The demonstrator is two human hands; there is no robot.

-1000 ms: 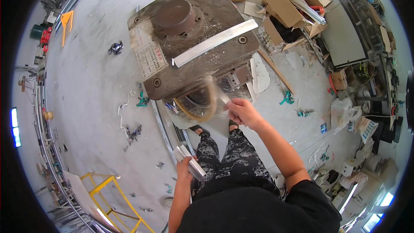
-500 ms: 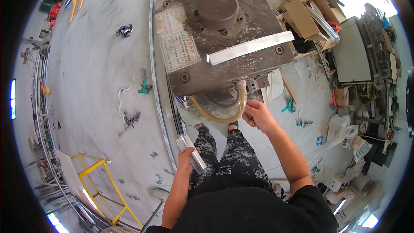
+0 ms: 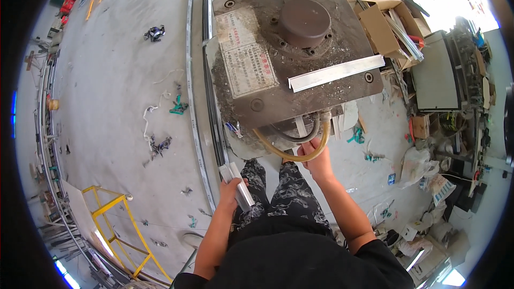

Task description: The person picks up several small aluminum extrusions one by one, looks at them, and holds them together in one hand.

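My left hand (image 3: 229, 192) is wrapped round a few short silver-white metal profiles (image 3: 243, 191), held slanting in front of my left thigh. On the right, my right hand (image 3: 318, 168) reaches under the front edge of a brown, dirt-specked machine (image 3: 246, 107), behind a looped yellowish hose (image 3: 292, 157). Its fingers look curled; the hose partly covers them, and I cannot make out what is in them. Just above these fingers a pale strip (image 3: 301, 126) shows under the machine, beside a dark hose. A white profile (image 3: 337, 73) lies across the machine's top, in front of the round brown cap (image 3: 305, 21).
Long metal bars (image 3: 194, 101) lie left of the machine. A yellow frame (image 3: 110, 211) stands at the lower left. Cardboard boxes (image 3: 379, 29) with strips are at the far right, near a grey cabinet (image 3: 436, 75). Green scraps (image 3: 179, 106) litter the floor.
My right hand has gone further under the machine's front edge, behind the hose. The view has shifted, so the machine sits further right and lower. The left hand still holds the profiles.
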